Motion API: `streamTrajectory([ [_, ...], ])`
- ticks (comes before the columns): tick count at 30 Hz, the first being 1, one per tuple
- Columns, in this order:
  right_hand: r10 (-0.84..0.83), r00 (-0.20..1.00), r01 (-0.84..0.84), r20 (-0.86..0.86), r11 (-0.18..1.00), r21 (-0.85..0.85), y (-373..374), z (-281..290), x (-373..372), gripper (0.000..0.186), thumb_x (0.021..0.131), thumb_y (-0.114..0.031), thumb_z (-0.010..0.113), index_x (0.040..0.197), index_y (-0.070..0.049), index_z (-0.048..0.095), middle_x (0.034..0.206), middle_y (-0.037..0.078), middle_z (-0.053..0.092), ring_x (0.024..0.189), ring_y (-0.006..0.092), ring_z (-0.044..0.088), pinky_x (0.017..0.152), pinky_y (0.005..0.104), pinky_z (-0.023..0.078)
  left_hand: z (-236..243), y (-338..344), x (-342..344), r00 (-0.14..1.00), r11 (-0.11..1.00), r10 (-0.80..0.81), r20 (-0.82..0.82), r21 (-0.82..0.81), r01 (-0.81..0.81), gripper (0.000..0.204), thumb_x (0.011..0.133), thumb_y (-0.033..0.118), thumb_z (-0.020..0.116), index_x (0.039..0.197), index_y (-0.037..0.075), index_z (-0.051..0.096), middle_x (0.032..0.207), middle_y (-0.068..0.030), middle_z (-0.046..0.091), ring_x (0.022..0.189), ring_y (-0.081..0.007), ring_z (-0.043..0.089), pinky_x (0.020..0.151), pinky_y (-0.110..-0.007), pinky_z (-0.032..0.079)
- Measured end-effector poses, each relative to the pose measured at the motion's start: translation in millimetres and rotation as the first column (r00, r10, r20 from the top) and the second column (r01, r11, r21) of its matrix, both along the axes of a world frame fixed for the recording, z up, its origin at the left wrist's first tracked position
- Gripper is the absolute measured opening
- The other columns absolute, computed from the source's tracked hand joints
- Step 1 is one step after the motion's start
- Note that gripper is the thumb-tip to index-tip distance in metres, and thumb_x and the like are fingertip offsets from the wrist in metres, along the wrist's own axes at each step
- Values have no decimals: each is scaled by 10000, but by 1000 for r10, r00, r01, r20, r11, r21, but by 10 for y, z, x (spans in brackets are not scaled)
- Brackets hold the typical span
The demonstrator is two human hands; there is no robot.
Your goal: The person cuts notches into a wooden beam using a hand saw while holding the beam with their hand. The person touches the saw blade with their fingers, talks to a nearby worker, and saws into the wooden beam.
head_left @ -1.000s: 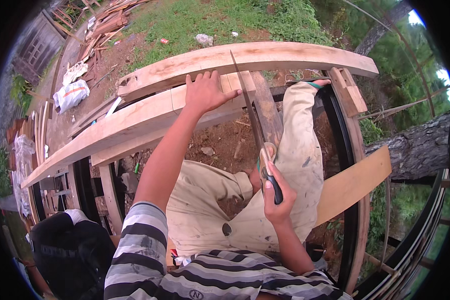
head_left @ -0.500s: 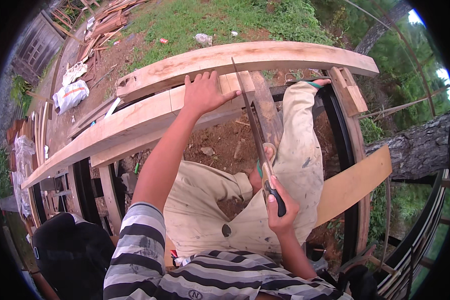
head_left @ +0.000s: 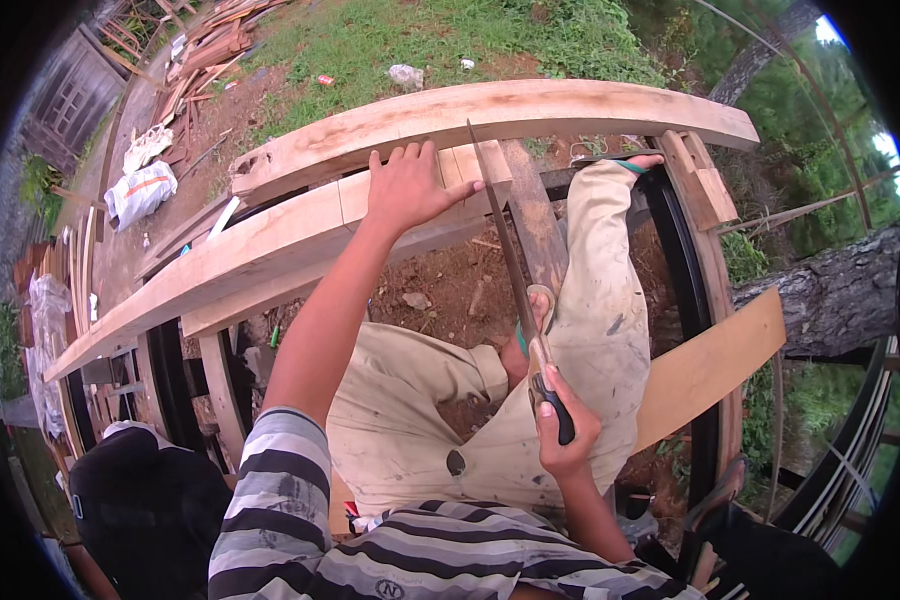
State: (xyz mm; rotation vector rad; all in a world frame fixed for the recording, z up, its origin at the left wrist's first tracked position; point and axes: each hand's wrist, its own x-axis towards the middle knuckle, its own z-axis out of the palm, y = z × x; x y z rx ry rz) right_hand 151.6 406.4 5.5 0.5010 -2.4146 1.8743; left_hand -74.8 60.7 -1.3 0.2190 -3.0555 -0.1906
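Saw [head_left: 511,256] crosses beam [head_left: 260,235] at its R end; blade prob. thin, springy, so hold by handle [head_left: 566,424], where R hand [head_left: 568,448] has fingers clamped. Beam's prob. heavy; L hand [head_left: 408,190] lies atop, thumb apart.

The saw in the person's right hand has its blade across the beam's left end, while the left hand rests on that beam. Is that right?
Not quite: the head view shows the saw with its blade across the right end of the beam. The right hand does hold it, and the left hand rests on that beam.
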Motion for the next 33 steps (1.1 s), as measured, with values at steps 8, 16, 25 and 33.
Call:
streamTrajectory([
  [8,-42,981,37,-190,999,-27,-773,-34,-1072,462,1028,-36,661,1484,18,699,1313,230,800,1107,218,794,936,338,601,4,39,-42,1000,1000,-7,20,9,7,1193,838,1037,513,1395,-8,660,1385,-206,715,1363,-366,650,1225,-738,348],
  [16,-33,999,36,-42,997,66,-29,84,169,466,997,8,652,1453,98,689,1347,295,774,1186,296,811,1012,360,606,111,22,-11,998,1000,-4,66,-2,4,1159,860,1007,532,1413,-5,647,1402,-207,711,1381,-369,644,1239,-731,343],
  [25,-24,993,14,-115,997,-82,-789,-76,-1204,436,1044,-43,634,1467,39,696,1381,260,766,1266,298,766,1056,358,579,-20,52,8,1000,1000,-7,7,-12,7,1182,849,1019,531,1424,-8,639,1384,-209,719,1363,-370,655,1236,-740,342],
  [33,-39,989,23,-143,994,-108,-917,-80,-1195,432,1031,-46,646,1448,44,713,1368,256,774,1288,308,756,1094,378,559,0,3,29,1000,1000,7,-11,0,-7,1187,848,1023,528,1415,-13,645,1365,-229,731,1350,-372,668,1236,-729,344],
])
